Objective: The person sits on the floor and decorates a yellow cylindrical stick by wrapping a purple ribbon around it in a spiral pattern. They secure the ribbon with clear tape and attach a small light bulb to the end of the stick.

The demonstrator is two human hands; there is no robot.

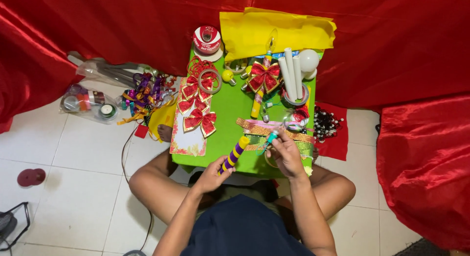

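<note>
step: wrapping a striped stick | left hand (211,175) fingers clamped on purple-yellow stick (234,154), tilted up past fingertips | right hand (286,155) fingers pinched on teal ribbon (272,136), just beyond stick's tip | next, likely: bring ribbon end onto stick, keeping it taut over the green table (230,109)

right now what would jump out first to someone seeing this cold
The bright green table at centre, ringed by red satin cloth, draws the eye first. Red and gold bows lie along its left side, with another near the top. At the front edge, the left hand holds a purple and yellow striped stick, while the right hand pinches a small teal piece.
</note>
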